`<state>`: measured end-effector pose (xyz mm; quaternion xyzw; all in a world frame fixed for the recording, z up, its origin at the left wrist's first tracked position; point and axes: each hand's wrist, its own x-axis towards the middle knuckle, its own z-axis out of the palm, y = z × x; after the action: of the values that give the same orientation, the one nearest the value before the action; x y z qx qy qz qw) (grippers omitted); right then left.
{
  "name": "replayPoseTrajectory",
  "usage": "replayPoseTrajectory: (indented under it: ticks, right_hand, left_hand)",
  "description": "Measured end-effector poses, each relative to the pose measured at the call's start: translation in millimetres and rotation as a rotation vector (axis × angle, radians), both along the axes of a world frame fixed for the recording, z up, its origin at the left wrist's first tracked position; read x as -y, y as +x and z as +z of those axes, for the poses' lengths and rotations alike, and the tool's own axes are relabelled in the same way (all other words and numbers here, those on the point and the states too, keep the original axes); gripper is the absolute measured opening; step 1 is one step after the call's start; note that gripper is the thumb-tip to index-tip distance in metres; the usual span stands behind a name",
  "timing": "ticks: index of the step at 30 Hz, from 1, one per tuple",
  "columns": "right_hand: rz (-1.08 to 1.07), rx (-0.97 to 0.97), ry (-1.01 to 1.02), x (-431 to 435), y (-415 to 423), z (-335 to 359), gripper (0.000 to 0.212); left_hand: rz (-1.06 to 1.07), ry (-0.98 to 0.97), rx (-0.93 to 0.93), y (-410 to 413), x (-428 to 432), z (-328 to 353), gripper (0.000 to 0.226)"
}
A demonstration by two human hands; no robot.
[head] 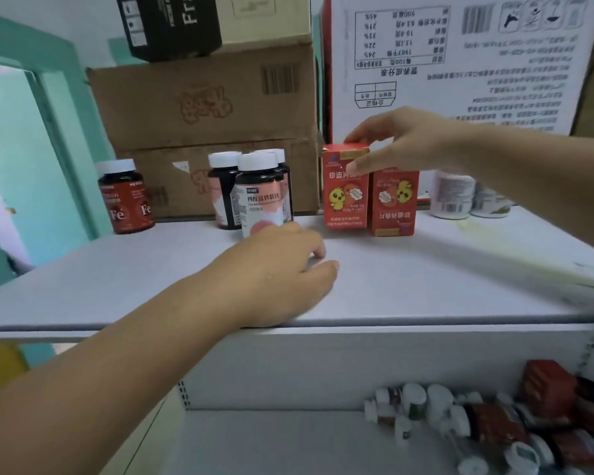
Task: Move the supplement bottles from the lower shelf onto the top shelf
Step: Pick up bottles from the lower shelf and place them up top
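Note:
On the white top shelf (426, 286) stand a dark Fe bottle (126, 197), a cluster of three white-capped bottles (259, 193), two red boxes with a chick picture and two white bottles (453, 195) at the right. My right hand (402, 142) pinches the top of the left red box (345, 200), which stands upright on the shelf beside the second red box (393, 204). My left hand (285, 269) rests palm down on the shelf just in front of the bottle cluster, fingers loosely apart, holding nothing. On the lower shelf (288, 440), several bottles (494, 423) lie in a heap at the right.
Brown cardboard cartons (203, 108) are stacked behind the bottles, with a black box (168, 25) on top. A large white and red carton (460, 63) stands behind the red boxes. A teal door frame (48, 149) is at the left.

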<state>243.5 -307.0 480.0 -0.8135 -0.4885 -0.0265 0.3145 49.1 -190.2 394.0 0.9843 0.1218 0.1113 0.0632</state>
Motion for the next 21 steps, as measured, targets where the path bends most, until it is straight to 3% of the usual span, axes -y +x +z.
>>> replayPoseTrajectory:
  ticks: [9,12,14,18,21]
  right_hand:
    - [-0.114,0.174,-0.102,3.9,-6.5,-13.4,0.045]
    - [-0.125,0.269,-0.128,8.8,-9.0,-15.8,0.054]
    - [-0.138,0.314,-0.059,19.1,-12.0,-14.9,0.056]
    - [-0.155,0.289,0.197,63.3,-19.5,-17.0,0.032]
    - [-0.187,0.252,0.042,106.0,-20.5,-42.6,0.024]
  left_hand:
    - [-0.007,-0.05,0.027,-1.5,-0.4,-2.5,0.032]
    - [-0.009,-0.048,0.017,-0.6,-1.4,-2.1,0.032]
    - [-0.012,-0.031,-0.009,-1.0,-1.0,0.1,0.032]
    - [-0.022,0.067,-0.09,-3.0,6.6,11.9,0.031]
    - [-0.079,0.096,-0.098,3.8,28.6,22.0,0.031]
